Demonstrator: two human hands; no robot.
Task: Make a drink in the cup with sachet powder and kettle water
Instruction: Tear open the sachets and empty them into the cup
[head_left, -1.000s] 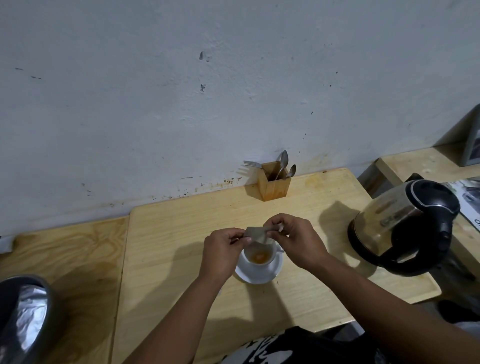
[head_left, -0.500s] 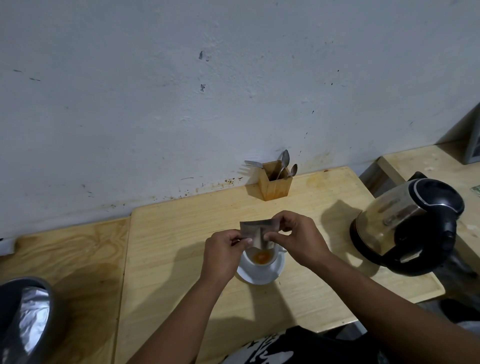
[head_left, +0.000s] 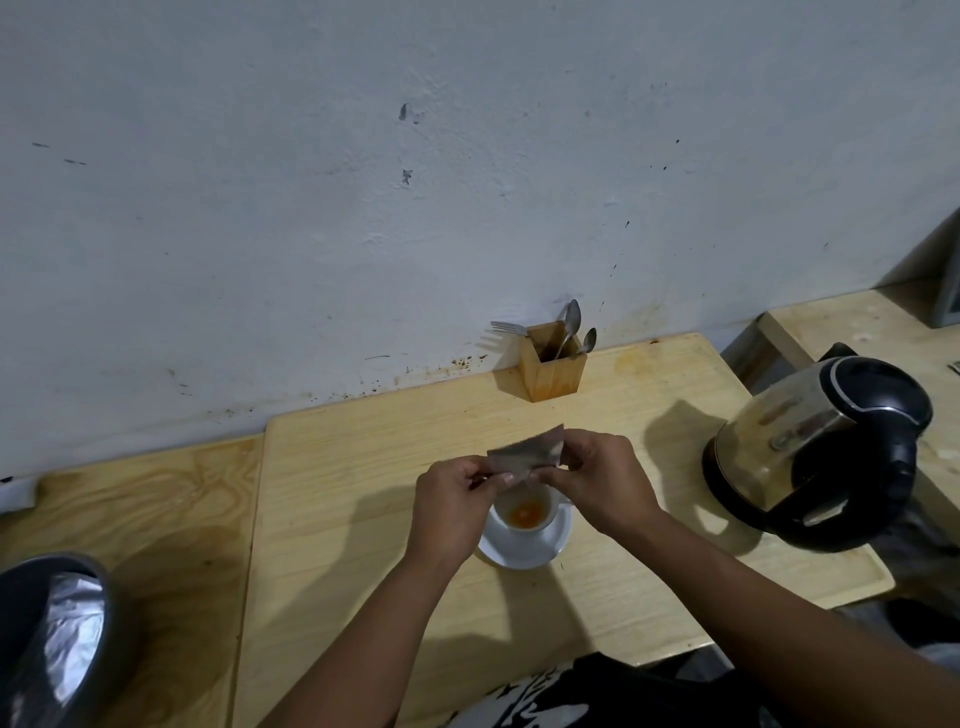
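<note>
A white cup (head_left: 527, 512) with orange powder at its bottom stands on a white saucer (head_left: 524, 545) in the middle of the wooden table (head_left: 363, 467). Just above the cup both hands hold a grey sachet (head_left: 527, 451) stretched flat between them. My left hand (head_left: 457, 499) pinches its lower left edge, my right hand (head_left: 597, 478) grips its right end. A steel kettle (head_left: 815, 457) with a black lid and handle stands on the table's right side.
A wooden holder (head_left: 553, 366) with spoons and a fork stands at the wall behind the cup. A bin with a shiny liner (head_left: 47, 639) is at the lower left. A second wooden surface (head_left: 857, 322) lies at the far right.
The sachet has been lifted from the cup's rim and turned up, now spread flat between both hands above the cup. The view shifted slightly left.
</note>
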